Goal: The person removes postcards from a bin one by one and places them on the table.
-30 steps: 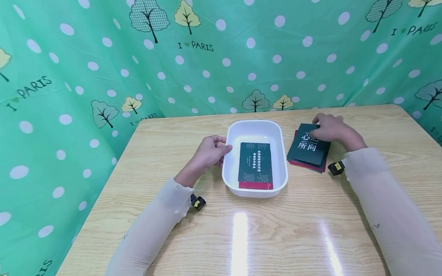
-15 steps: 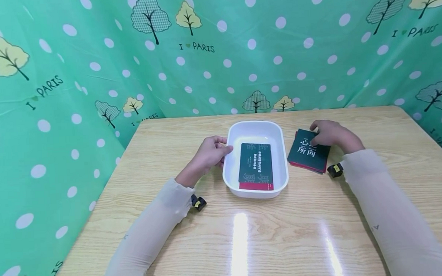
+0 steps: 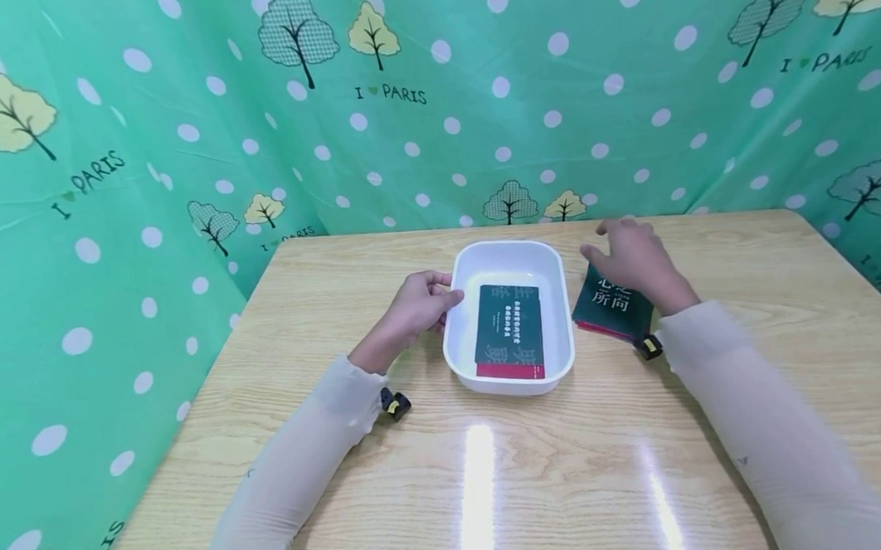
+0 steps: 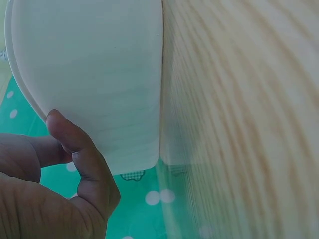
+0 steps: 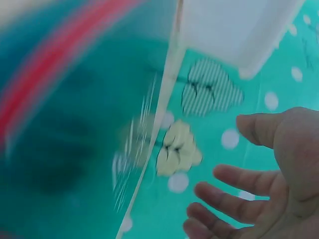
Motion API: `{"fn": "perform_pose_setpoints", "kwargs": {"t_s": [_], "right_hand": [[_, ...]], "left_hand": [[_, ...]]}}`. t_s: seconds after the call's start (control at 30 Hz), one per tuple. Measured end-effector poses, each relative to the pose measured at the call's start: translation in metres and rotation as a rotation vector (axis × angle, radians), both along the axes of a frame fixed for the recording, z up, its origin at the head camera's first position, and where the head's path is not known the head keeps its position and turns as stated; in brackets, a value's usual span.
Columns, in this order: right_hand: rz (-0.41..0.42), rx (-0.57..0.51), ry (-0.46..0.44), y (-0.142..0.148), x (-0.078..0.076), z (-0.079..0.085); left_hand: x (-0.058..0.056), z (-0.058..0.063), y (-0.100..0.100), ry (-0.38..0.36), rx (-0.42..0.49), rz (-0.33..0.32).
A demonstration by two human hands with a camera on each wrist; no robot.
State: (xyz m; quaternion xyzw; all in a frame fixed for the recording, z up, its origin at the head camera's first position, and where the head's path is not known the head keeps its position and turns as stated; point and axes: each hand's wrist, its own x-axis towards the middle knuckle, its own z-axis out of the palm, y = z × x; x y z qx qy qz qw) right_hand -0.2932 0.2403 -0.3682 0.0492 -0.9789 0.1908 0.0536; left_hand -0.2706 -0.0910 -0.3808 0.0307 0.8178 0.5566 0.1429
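Note:
A white plastic tub stands mid-table in the head view. In it lie a dark green card with white characters and a red card under it. My left hand pinches the tub's left rim; the left wrist view shows the thumb at that rim. To the right of the tub sits a stack of green and red cards. Over its far part is my right hand, with fingers spread and nothing held. In the right wrist view the stack is a close, blurred shape with a red stripe.
The wooden table has a far edge just behind the tub and stack. A green polka-dot curtain with tree prints hangs behind and along the left side. Black wrist cameras sit under both sleeves, the right one right beside the stack's near corner.
My right hand has come off the right edge of the stack and moved left and away, its fingers spreading. The top card now lies squarer on the stack. The left hand and tub stay put.

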Motion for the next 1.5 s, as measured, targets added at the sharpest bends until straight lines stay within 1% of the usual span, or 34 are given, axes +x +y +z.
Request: {"fn": "perform_pose_setpoints", "kwargs": {"t_s": [0.2, 0.33, 0.5, 0.6, 0.77, 0.9, 1.13, 1.2, 1.4, 1.5], "right_hand": [[0.053, -0.045, 0.103, -0.031, 0.006, 0.001], [0.103, -0.038, 0.131, -0.047, 0.011, 0.001], [0.174, -0.002, 0.142, -0.065, 0.019, -0.001], [0.221, 0.020, 0.117, -0.073, 0.024, -0.002], [0.297, 0.027, 0.018, -0.081, 0.031, -0.005], [0.352, 0.032, -0.025, -0.084, 0.034, -0.004], [0.385, 0.057, -0.075, -0.090, 0.037, -0.008], [0.390, 0.088, -0.085, -0.091, 0.037, -0.010], [0.409, 0.232, -0.082, -0.095, 0.036, -0.012], [0.410, 0.309, -0.118, -0.098, 0.036, -0.013]], "left_hand": [[0.000, -0.001, 0.000, 0.004, 0.008, 0.009], [0.000, -0.002, 0.000, 0.005, 0.003, 0.008], [-0.001, -0.003, 0.000, 0.016, 0.009, 0.001], [-0.001, -0.004, 0.000, 0.016, 0.013, -0.005], [-0.002, -0.005, 0.000, 0.015, 0.019, -0.006], [-0.002, -0.004, 0.000, 0.014, 0.024, -0.003], [-0.003, -0.005, -0.001, 0.012, 0.023, -0.012], [-0.002, -0.004, -0.001, 0.011, 0.024, -0.016], [-0.002, -0.004, -0.001, 0.012, 0.025, -0.011], [-0.002, -0.004, -0.001, 0.013, 0.021, -0.010]]}}
